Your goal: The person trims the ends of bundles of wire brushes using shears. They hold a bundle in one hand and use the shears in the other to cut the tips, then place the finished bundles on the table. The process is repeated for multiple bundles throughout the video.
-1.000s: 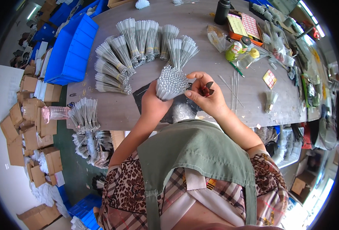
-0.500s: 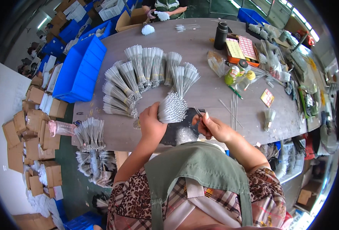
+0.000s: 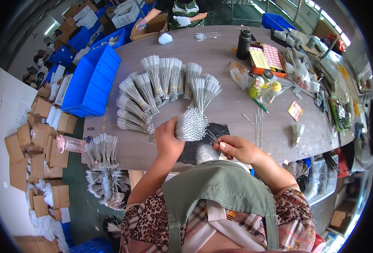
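My left hand [image 3: 168,138] is wrapped around a thick bundle of thin wire brushes [image 3: 190,125] with white bristles, their tips turned toward my right hand. Close by on the right, my right hand [image 3: 239,148] pinches what look like thin metal tweezers [image 3: 213,136] between thumb and fingers. The prongs point at the bundle, just short of it as far as I can see. Below both hands lies a black mat [image 3: 189,152] with a small clear, shiny heap [image 3: 207,152]. Beyond the held bundle, more banded brush bundles [image 3: 151,76] fan out in an arc.
A blue crate [image 3: 92,82] stands at the table's left edge, above cardboard boxes [image 3: 40,135]. To the right are a black flask [image 3: 244,44], small bottles [image 3: 271,92], an orange box [image 3: 262,63] and loose wires [image 3: 259,126]. Across the table a co-worker's hand [image 3: 141,25] reaches over a carton.
My right hand has shifted slightly down, and the tweezers now show more clearly, pointing at the bundle. My left hand keeps its hold. The co-worker's arm has moved out to the left.
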`<state>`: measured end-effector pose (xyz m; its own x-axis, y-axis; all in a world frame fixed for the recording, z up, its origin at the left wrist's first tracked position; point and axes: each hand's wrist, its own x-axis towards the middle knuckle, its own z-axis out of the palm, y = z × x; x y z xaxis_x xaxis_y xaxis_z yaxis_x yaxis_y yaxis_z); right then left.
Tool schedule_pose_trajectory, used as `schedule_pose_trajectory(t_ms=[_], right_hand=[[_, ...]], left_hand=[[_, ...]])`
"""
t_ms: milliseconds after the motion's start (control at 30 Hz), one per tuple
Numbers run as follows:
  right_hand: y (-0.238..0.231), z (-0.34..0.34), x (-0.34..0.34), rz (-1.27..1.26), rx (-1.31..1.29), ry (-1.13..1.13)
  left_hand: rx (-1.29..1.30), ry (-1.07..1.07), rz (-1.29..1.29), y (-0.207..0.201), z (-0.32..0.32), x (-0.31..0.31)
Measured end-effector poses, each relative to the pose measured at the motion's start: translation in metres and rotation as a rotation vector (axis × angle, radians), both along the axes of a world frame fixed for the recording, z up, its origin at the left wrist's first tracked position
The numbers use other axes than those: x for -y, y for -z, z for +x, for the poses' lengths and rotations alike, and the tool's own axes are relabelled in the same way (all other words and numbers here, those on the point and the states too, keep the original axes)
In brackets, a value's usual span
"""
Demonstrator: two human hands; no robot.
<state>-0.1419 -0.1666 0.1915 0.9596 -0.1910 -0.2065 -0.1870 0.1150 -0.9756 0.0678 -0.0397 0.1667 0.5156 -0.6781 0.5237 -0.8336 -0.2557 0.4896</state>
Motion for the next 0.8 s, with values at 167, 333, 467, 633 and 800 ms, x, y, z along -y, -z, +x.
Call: schedule_pose_trajectory(t_ms=[167, 333, 467, 633, 800], right_hand=[[0.0030, -0.0005, -0.0016, 0.015, -0.004, -0.008], [-0.0009, -0.0001, -0.0036, -0.038, -0.045, -0.017], [-0.0026, -0.0011, -0.0059, -0.049, -0.055, -0.030], [-0.0026, -0.0018, -0.0059, -0.029, -0.074, -0.044], [-0.0025, -0.0035, -0.0063, -0.031, -0.070, -0.040]], left_hand=[[0.001, 0.006, 0.000, -0.0017, -0.0018, -0.0042], [0.035, 0.001, -0.014, -0.0020, -0.0025, -0.0077], [0.011, 0.024, -0.009, 0.0004, -0.0009, -0.0091], [0.021, 0.026, -0.015, 0.0031, -0.0008, -0.0093], [0.048, 0.038, -0.028, 0.0011, -0.0011, -0.0079]])
